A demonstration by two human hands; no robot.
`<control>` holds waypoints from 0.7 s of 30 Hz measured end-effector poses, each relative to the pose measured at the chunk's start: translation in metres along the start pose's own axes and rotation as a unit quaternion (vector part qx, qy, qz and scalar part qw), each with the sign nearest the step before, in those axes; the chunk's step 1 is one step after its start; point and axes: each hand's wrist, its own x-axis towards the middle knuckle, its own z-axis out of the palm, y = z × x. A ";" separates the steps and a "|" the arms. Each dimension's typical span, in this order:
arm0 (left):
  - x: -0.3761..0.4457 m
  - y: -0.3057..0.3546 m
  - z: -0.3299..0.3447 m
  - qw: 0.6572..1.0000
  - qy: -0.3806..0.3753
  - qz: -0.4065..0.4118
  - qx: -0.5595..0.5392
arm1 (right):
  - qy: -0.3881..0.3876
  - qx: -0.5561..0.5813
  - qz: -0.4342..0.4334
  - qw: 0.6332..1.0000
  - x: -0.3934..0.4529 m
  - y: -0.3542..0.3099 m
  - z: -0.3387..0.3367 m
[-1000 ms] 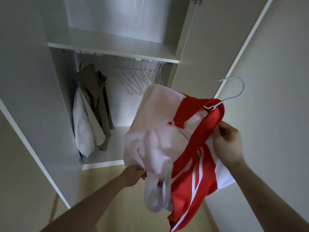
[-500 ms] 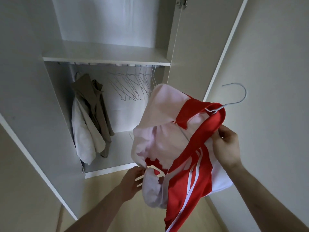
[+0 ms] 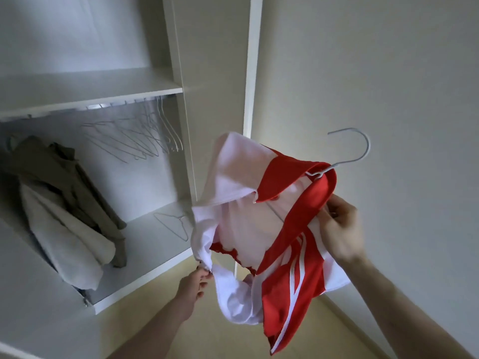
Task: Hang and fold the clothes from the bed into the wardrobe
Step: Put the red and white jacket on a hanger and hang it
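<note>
1. We are holding a red and white jacket (image 3: pixel 261 229) up in front of the open wardrobe (image 3: pixel 181 125), with a white wire hanger (image 3: pixel 355 154) threaded into its collar.
2. Our right hand (image 3: pixel 339 229) is closing its grip on the red collar edge of the jacket – fingers curled round the fabric, just below where the hanger's neck is coming out of the cloth.
3. The hanger's hook is sticking up and out above that grip, against the pale wardrobe door (image 3: pixel 388 73).
4. Our left hand (image 3: pixel 194 281) is pinching the white front edge of the jacket low down, its grip closed on the zip edge; most of the jacket is hanging between the two grips, with the red striped sleeve trailing below them.
5. Beyond the left grip, inside the wardrobe, a row of bare wire hangers (image 3: pixel 145 136) is hanging from the rail under the shelf (image 3: pixel 90 92).
6. Further off on that side, an olive garment (image 3: pixel 64 182) and a white garment (image 3: pixel 64 244) are hanging together – touching each other.
7. One loose hanger (image 3: pixel 173 224) is lying on the wardrobe floor.
</note>
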 end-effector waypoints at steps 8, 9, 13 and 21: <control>-0.006 0.001 0.015 0.980 -0.055 0.071 0.177 | 0.100 -0.006 0.053 0.994 -0.059 0.003 -0.030; -0.006 -0.001 0.020 0.986 -0.075 0.059 0.139 | 0.118 -0.011 0.061 0.991 -0.067 0.007 -0.037; -0.015 -0.016 0.054 0.988 -0.144 0.036 0.028 | 0.197 -0.042 0.100 0.974 -0.113 0.025 -0.076; -0.076 -0.072 0.150 0.949 -0.234 0.057 0.202 | 0.316 -0.106 0.154 0.930 -0.240 0.047 -0.181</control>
